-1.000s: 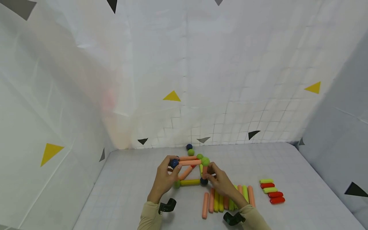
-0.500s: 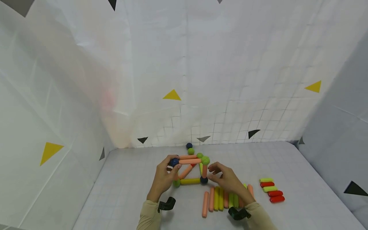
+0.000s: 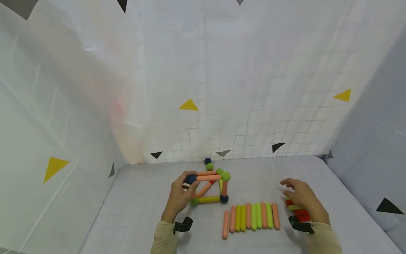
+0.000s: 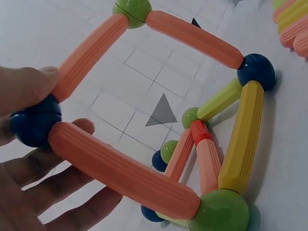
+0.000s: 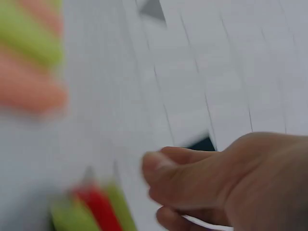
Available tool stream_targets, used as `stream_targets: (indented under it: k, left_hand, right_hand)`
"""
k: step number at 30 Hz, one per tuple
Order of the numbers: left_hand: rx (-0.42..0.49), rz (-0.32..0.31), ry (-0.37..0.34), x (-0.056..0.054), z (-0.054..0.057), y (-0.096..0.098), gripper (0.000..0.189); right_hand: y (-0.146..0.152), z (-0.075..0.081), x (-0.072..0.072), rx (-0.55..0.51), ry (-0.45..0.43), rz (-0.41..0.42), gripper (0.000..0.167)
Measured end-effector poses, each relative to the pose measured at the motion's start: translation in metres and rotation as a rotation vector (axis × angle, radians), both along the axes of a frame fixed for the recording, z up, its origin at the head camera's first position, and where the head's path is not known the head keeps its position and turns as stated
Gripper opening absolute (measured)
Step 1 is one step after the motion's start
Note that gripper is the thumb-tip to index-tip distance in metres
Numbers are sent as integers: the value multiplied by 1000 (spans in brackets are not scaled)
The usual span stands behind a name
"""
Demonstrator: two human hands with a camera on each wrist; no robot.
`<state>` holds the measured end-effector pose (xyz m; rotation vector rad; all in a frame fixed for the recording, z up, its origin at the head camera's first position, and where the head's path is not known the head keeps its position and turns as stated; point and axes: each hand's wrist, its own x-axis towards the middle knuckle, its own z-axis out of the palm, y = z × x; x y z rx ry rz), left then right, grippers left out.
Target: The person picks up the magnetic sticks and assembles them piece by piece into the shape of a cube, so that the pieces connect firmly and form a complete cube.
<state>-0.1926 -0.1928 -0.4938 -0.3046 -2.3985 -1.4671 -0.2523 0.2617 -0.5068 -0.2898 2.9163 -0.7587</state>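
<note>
the left hand (image 3: pixel 179 196) pinches a glossy dark-blue ball (image 4: pixel 34 124) on a multicoloured ball-and-rod frame (image 4: pixel 125 168); the right hand (image 3: pixel 302 196), fingers loosely parted, hovers near short red and lime rods (image 3: pixel 301 213).

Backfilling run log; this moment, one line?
left hand: grips navy ball of stick frame | right hand: empty, near short sticks | long sticks: in row
</note>
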Motion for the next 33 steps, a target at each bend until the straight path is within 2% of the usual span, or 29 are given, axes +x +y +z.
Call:
stream_targets:
  k: [5, 14, 18, 22, 26, 28, 31, 33]
  left_hand:
    - [-2, 8, -16, 1, -1, -2, 29]
    - [8, 12, -26, 1, -1, -4, 32]
    - [8, 9, -33, 1, 1, -4, 30]
    - [41, -11, -39, 1, 1, -6, 25]
    - [96, -62, -36, 1, 1, -7, 28]
    - [114, -84, -36, 1, 1, -7, 30]
    - [126, -98, -46, 1, 1, -7, 31]
    - [129, -98, -48, 2, 1, -7, 31]
  right_hand:
    - [31, -9, -6, 28, -145, -16, 28]
    - [36, -15, -11, 25, -180, -32, 25]
    - [31, -18, -10, -32, -118, -52, 26]
    - [16, -16, -7, -110, 13, -74, 28]
    - [-9, -9, -1, -178, 168, -44, 26]
    - [-24, -2, 3, -232, 218, -16, 24]
    - [-47, 13, 12, -360, 219, 58, 22]
    - [-63, 23, 18, -470, 156, 135, 24]
